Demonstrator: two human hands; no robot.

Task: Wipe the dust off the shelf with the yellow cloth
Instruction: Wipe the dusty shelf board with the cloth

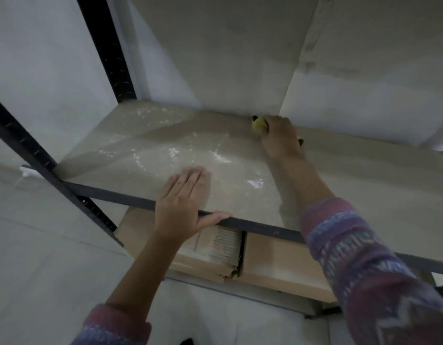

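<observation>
The shelf (130, 150) is a beige board in a black metal frame, with white dust streaks and patches across its left and middle. At the back of the board, against the wall, my right hand (281, 135) presses down on the yellow cloth (258, 123). Only a small bunched part of the cloth shows past my fingers. My left hand (183, 202) lies flat on the front of the shelf with fingers spread, its thumb hooked over the black front rail.
Black uprights (108, 51) stand at the left corners of the rack. Cardboard boxes (272, 265) sit on the level below, right under the front rail (111, 194). Grey walls close the shelf at the back and right. A pale floor lies to the left.
</observation>
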